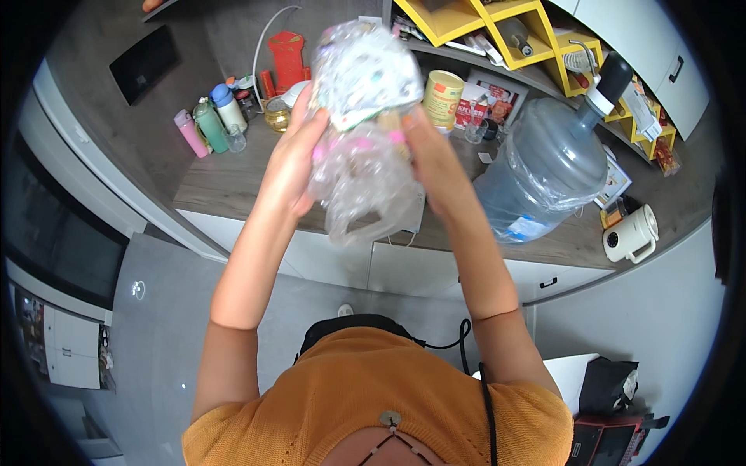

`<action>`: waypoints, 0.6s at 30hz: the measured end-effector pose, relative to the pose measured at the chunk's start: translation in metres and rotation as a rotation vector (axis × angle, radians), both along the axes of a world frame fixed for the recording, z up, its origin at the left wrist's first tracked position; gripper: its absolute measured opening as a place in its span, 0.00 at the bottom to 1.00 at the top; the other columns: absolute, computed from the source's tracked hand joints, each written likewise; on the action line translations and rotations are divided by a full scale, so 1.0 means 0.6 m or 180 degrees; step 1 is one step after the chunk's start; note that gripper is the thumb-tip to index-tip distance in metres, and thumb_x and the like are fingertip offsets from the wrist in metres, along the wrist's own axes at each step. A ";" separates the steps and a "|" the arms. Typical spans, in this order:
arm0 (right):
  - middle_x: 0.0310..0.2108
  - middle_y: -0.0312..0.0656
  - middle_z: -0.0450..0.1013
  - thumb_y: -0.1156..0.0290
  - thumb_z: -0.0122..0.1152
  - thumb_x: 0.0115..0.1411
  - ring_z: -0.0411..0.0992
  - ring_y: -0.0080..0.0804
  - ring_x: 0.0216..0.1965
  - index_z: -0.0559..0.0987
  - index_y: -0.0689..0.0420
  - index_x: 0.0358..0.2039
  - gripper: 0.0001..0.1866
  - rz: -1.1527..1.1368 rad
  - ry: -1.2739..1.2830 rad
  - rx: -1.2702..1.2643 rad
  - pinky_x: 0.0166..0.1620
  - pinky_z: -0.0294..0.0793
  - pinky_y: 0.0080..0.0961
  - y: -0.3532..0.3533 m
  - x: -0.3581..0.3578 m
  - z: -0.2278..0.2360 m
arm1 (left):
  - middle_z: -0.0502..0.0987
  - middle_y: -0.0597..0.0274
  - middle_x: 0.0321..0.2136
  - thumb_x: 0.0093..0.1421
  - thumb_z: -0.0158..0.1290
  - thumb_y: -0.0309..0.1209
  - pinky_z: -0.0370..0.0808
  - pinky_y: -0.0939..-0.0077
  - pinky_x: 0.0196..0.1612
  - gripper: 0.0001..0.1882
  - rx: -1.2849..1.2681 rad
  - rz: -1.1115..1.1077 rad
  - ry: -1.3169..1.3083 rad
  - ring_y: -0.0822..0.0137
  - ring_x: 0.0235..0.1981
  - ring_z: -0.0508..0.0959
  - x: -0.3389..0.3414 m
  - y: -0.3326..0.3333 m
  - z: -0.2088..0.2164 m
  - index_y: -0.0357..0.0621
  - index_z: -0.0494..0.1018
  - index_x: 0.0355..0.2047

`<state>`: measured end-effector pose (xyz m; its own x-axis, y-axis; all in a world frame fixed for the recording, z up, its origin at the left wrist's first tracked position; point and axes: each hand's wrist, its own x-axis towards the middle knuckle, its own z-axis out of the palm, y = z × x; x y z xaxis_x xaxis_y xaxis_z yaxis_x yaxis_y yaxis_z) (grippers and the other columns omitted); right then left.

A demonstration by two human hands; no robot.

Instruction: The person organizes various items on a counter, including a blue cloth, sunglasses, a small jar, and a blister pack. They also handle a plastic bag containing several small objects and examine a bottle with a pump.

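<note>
Held up above the wooden counter [217, 182] is a crinkled clear plastic bag [361, 182]. Inside its upper part shows a white packet [369, 78] with small coloured marks; its exact kind is unclear. My left hand [294, 159] grips the bag's left side, thumb on the near face. On the opposite side my right hand [434, 159] clasps it, slightly blurred. Pink spots show through the plastic between the hands. The bag's lower end hangs loose, with a handle loop. Most of my fingertips are hidden behind it.
A large blue water jug [536, 171] with a pump stands on the right, near a cream kettle [631, 234]. Behind my right hand is a yellow can [443, 101]. Several bottles [208, 124] line the left. Yellow shelves [513, 35] hang above.
</note>
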<state>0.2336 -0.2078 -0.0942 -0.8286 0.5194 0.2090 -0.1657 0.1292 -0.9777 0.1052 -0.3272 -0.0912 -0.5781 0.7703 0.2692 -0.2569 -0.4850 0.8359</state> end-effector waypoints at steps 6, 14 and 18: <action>0.48 0.35 0.65 0.54 0.41 0.65 0.66 0.19 0.41 0.57 0.54 0.60 0.27 0.0300 0.0436 0.0107 0.31 0.70 0.16 -0.073 -0.084 -0.088 | 0.55 0.55 0.61 0.64 0.41 0.31 0.55 0.71 0.61 0.30 -0.0276 0.0573 0.0103 0.63 0.61 0.57 -0.043 -0.099 -0.060 0.42 0.46 0.64; 0.54 0.37 0.59 0.65 0.38 0.67 0.62 0.21 0.50 0.42 0.51 0.66 0.30 0.1401 -0.0623 -0.0806 0.49 0.67 0.20 -0.125 -0.218 -0.203 | 0.52 0.56 0.62 0.65 0.39 0.29 0.55 0.73 0.61 0.31 -0.0714 0.0895 -0.0155 0.64 0.61 0.56 -0.151 -0.195 -0.167 0.49 0.41 0.66; 0.52 0.35 0.61 0.62 0.39 0.67 0.64 0.20 0.46 0.44 0.46 0.66 0.29 0.1386 -0.0509 -0.0829 0.44 0.70 0.20 -0.148 -0.281 -0.289 | 0.50 0.56 0.63 0.65 0.37 0.27 0.50 0.77 0.61 0.31 -0.0753 0.0831 -0.0113 0.67 0.61 0.54 -0.225 -0.219 -0.262 0.51 0.39 0.66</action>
